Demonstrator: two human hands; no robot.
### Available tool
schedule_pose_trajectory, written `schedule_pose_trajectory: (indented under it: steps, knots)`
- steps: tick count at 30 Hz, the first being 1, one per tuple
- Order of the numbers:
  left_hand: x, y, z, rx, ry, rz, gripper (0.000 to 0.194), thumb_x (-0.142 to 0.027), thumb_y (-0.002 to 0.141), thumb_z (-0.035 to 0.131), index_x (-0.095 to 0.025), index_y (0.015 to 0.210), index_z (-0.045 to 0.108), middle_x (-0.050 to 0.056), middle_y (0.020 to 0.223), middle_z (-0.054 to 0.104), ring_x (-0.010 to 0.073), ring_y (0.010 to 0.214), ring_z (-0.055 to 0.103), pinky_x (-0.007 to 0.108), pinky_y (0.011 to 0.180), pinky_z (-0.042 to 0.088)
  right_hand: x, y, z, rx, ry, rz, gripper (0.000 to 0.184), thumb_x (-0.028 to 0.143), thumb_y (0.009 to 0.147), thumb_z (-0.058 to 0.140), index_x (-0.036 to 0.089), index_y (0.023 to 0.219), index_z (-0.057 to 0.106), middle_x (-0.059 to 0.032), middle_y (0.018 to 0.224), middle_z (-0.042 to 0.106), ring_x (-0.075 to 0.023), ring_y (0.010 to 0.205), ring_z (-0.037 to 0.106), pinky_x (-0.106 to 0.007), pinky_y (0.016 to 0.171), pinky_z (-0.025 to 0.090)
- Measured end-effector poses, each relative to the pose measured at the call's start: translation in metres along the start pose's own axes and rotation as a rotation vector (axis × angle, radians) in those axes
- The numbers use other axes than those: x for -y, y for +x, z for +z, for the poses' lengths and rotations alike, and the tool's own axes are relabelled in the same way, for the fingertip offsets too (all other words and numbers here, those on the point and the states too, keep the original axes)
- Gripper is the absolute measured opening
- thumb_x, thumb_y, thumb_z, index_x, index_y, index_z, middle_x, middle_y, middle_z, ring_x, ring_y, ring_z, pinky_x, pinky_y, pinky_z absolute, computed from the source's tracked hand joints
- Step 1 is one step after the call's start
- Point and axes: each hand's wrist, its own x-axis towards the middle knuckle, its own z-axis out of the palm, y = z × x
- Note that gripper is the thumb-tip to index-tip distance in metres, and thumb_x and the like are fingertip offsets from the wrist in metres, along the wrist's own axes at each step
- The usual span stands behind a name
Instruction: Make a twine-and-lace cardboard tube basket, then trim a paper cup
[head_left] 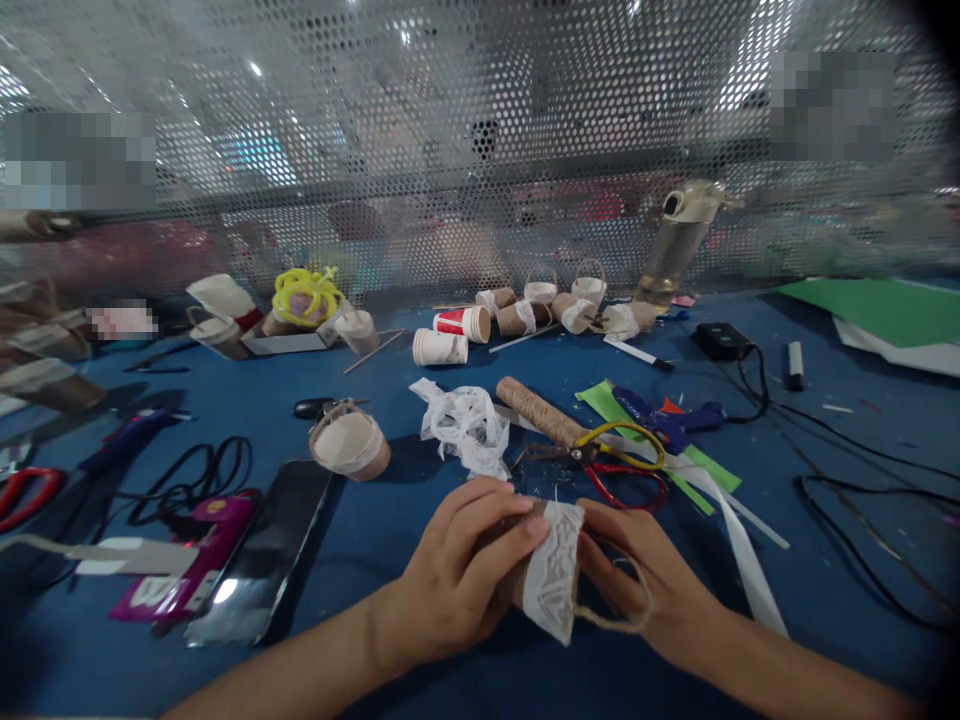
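I see a blue table [367, 540] bearing a dark phone [262, 550], a small basket [364, 460], crumpled white lace [472, 435], a twine roll [536, 408] and a black box [718, 341].

The left forearm [315, 645] and right forearm [780, 645] are angled inward from below. The left hand [457, 565] is closed in a grip; the right hand [652, 565] is held opposite, fingers bent inward.

At the left hand [466, 560] the lace band [553, 572] is of matt cloth, and beyond it the twine roll [536, 409] looks rough.
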Motion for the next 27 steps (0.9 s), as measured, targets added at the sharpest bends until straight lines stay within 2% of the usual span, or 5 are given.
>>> schedule_pose_trajectory:
  steps: [6,12,17,22,27]
  knots:
    - [0.0014,0.0014,-0.0001,-0.008,0.001,0.01,0.047,-0.007,0.09,0.057,-0.012,0.137,0.048,0.018,0.124,0.057,0.0301,0.121,0.054,0.051,0.099,0.054,-0.0001,-0.0008,-0.0012,-0.005,-0.092,0.005,0.045,0.056,0.101,0.041,0.02,0.076,0.051,0.0032,0.065,0.045,-0.011,0.055,0.038,-0.024,0.051,0.032]
    - [0.0025,0.0046,0.0023,-0.033,-0.031,-0.064,0.055,-0.015,0.092,0.061,-0.014,0.143,0.042,0.018,0.124,0.056,0.0301,0.116,0.056,0.051,0.097,0.054,0.001,-0.0013,-0.0012,-0.032,-0.127,-0.067,0.039,0.052,0.101,0.043,0.021,0.083,0.057,-0.0013,0.068,0.058,-0.0151,0.062,0.055,-0.025,0.058,0.046]
    - [0.0025,0.0053,0.0011,-0.036,-0.035,-0.035,0.051,-0.01,0.091,0.059,-0.012,0.141,0.044,0.018,0.123,0.056,0.0294,0.117,0.056,0.05,0.098,0.054,0.0003,-0.0023,-0.0013,-0.054,-0.113,-0.065,0.038,0.052,0.099,0.047,0.021,0.079,0.058,-0.0008,0.063,0.057,-0.0182,0.068,0.06,-0.027,0.062,0.05]
    - [0.0027,0.005,-0.0009,0.003,-0.002,-0.008,0.048,-0.01,0.092,0.057,-0.013,0.139,0.046,0.017,0.123,0.056,0.0292,0.119,0.055,0.05,0.1,0.054,0.0021,0.0,-0.0021,-0.011,-0.061,-0.012,0.042,0.057,0.097,0.049,0.021,0.075,0.054,0.0008,0.061,0.053,-0.0184,0.069,0.059,-0.026,0.064,0.05]
    - [0.0024,0.0081,-0.0017,-0.011,0.006,0.001,0.046,-0.008,0.092,0.054,-0.014,0.137,0.047,0.017,0.12,0.059,0.0281,0.115,0.057,0.048,0.097,0.056,0.0059,0.002,-0.0038,-0.005,-0.03,-0.009,0.045,0.058,0.097,0.046,0.021,0.072,0.051,0.0018,0.059,0.051,-0.0172,0.067,0.056,-0.026,0.063,0.049]
